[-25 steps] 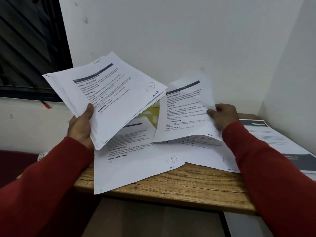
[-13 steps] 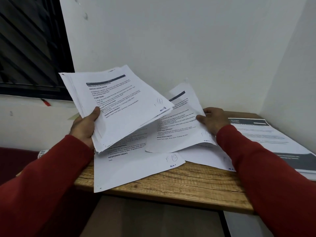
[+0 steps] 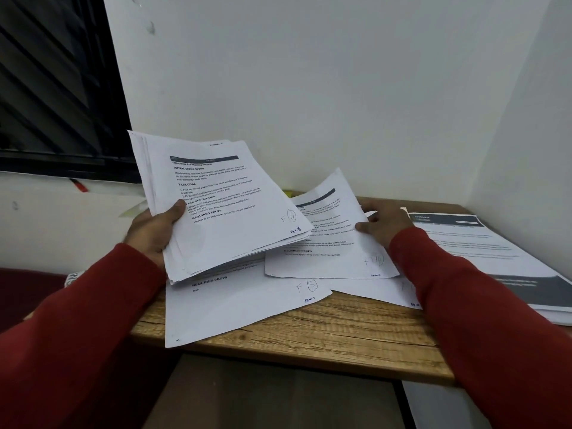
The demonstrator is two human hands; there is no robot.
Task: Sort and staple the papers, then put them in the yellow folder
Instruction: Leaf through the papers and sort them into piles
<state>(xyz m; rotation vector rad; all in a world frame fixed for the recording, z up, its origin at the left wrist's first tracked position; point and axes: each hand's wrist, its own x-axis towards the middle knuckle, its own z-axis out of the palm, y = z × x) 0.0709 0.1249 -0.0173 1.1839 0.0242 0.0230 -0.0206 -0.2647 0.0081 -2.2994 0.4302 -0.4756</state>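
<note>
White paper stack (image 3: 216, 209): printed sheets, raised and tilted above the table's left part; left hand (image 3: 153, 232) grips its lower left edge, thumb on top.
Single sheet (image 3: 331, 239): lifted at its far end, near edge resting on other papers; right hand (image 3: 383, 226) pinches its right edge.
Loose sheets (image 3: 244, 305): flat under the stack, one overhanging the front edge.
Yellow folder (image 3: 288, 192): only a sliver seen behind the stack, at the wall.
Wooden table (image 3: 340, 335): set in the corner.
Far-right pile (image 3: 495, 258): dark-banded printouts.
Sleeves (image 3: 77, 320): red, both arms.
</note>
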